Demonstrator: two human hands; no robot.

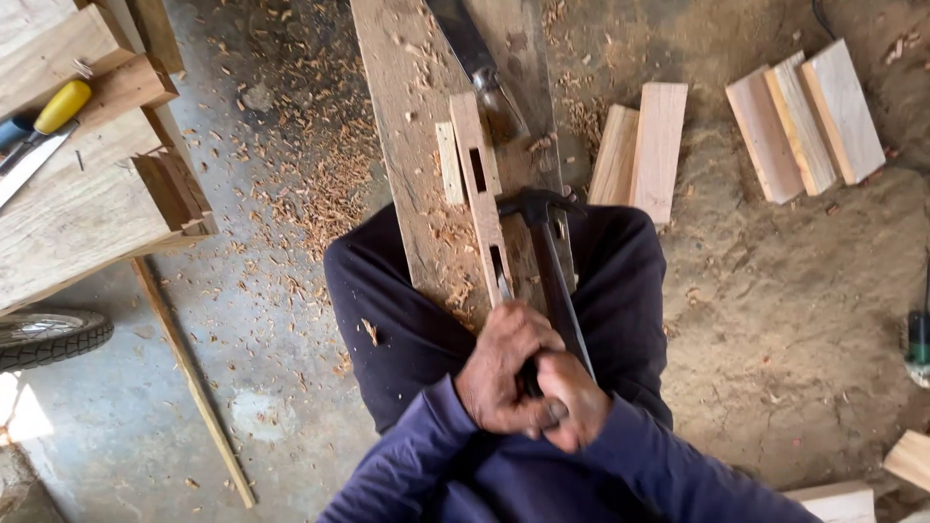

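Head view, read left to right. Far left of the fingers: stacked timber bearing a yellow-handled tool, a tyre edge below it, and a thin wooden strip lying on the shaving-strewn floor. Centre: left hand, fingers curled tight about something hidden in the fist, probably the slim metal shaft that emerges just beyond them at the rail's near slot. Touching it on the right: right hand, fingers clamped on the dark handle of a hammer, whose head hangs just beyond the fingertips beside the rail. Straight ahead of both fists: narrow wooden rail, lying along a broad plank that runs between the knees; two rectangular slots already cut into it, one far from the fingers and one near. Chips heaped around the slots suggest cutting well advanced; whether either slot is at full depth cannot be told. Beyond the rail: a broad blade resting on the plank. Right of the fingers, well apart: two short boards, then three more, none showing any slot, seemingly not yet worked.
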